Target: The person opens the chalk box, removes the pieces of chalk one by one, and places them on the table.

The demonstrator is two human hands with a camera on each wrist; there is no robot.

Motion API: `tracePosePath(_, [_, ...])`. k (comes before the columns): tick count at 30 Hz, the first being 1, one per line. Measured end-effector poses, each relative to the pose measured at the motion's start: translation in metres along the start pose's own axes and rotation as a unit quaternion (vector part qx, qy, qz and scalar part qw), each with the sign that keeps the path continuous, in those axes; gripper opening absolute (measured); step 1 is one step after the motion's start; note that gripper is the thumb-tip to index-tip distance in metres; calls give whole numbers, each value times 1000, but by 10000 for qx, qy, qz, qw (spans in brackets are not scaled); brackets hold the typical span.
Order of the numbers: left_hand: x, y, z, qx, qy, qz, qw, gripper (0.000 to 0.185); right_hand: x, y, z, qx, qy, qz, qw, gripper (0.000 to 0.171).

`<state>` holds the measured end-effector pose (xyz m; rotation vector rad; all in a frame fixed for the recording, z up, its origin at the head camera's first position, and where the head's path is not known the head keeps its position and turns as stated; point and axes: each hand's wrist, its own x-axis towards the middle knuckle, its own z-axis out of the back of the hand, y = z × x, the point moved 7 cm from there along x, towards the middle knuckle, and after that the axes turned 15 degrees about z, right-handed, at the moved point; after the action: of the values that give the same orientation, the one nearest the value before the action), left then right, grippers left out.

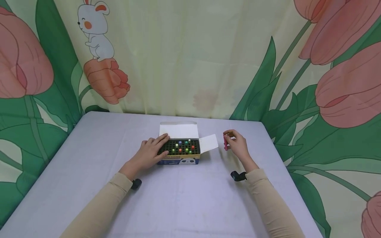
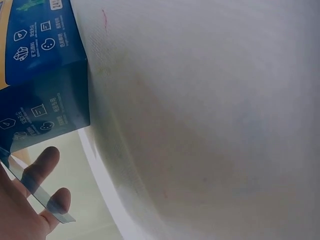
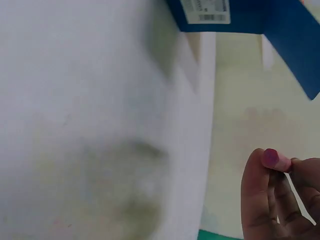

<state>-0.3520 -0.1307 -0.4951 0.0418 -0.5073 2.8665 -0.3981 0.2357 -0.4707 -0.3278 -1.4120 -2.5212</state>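
An open box stands on the table, its black holder full of small holes with several coloured sticks in them. My left hand rests over the box's left end, thumb along the front edge and a finger reaching toward the back. The left wrist view shows the blue box side and two fingertips. To the right of the box, my right hand pinches a pink chalk stick between thumb and fingers, above the table. Its magenta end faces the right wrist camera.
The box's white lid stands up at the back, and a white side flap sticks out toward the right hand. A white cloth covers the table. Behind hangs a curtain printed with tulips and a rabbit.
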Motion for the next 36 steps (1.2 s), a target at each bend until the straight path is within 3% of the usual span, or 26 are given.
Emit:
tracePosePath(12, [0,-2,1,-109,44,13,9999,72,-16,-45,7,-624,301,-755,9947,26])
tracePosePath(29, [2,1,1,-153,20,86,9998,71,-21,-70,31,-1693,373,-537,9834,24])
tracePosePath(36, [2,0,-1,-104,46,115,9999,72,-27,-75,41,-1698,370,-578,9831,23])
